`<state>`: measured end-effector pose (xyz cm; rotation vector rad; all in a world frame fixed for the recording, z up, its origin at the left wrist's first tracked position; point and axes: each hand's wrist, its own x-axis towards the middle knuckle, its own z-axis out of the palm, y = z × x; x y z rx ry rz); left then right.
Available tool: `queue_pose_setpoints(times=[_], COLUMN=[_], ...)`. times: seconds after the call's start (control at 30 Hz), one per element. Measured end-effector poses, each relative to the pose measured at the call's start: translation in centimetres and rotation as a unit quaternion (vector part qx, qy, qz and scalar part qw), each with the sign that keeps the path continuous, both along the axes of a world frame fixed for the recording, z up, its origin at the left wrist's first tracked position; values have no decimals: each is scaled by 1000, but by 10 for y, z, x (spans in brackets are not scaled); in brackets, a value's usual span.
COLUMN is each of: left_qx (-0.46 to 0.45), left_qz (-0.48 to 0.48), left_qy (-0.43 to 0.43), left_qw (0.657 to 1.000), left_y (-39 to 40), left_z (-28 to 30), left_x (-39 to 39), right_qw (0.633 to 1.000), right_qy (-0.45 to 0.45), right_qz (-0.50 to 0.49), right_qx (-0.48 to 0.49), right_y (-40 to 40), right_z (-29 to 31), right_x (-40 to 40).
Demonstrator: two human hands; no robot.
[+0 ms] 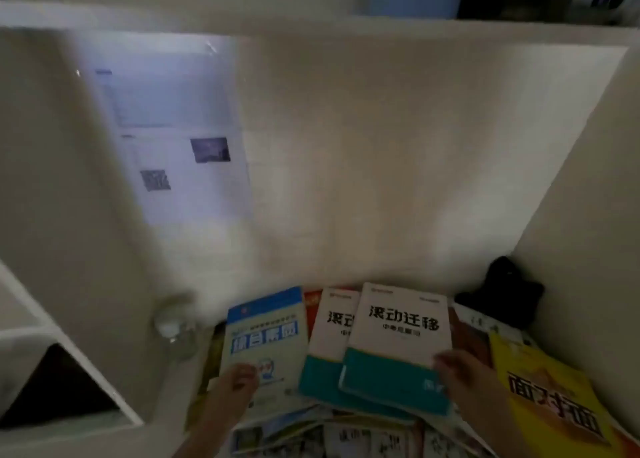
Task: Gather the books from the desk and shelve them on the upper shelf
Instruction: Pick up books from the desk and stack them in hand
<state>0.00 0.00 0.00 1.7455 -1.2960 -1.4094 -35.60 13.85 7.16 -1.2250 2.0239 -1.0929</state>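
A: Starting from the big thing: where do our books sit against the upper shelf?

B: Well below it. They lie flat on the table, fanned across each other, long axes running away from us toward the back wall. Taking the top white-and-teal book as our landmark: a second white-and-teal book is tucked under its left edge, the blue-topped book lies further left, and the yellow book lies off to its right.

A: Which of our hands is nearer the landmark?

B: Our right hand. Its grip is on the landmark book's lower right corner, fingertips over the cover. We judge it a light pinch, though blur hides the thumb.

A: And the left?

B: Our left hand rests on the near edge of the blue-topped book, fingers fairly straight, so that grip looks loose and closed on nothing.

A: So the coming move?

B: Probably squaring the fan inward toward the landmark, then lifting it to the shelf.
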Motion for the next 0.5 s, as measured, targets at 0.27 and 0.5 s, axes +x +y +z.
queue_pose_setpoints(times=[0.27, 0.5], left_qx=[58, 165], left_qz=[-18, 0], left_qy=[-215, -51], left_qw=[975, 985], left_y=[-58, -83], left_z=[-65, -68], left_x=[25, 51], right_qw=[958, 905], right_qy=[160, 300], right_qz=[222, 263], right_qx=[86, 148], right_y=[-119, -152], right_z=[-53, -87], right_x=[149, 169])
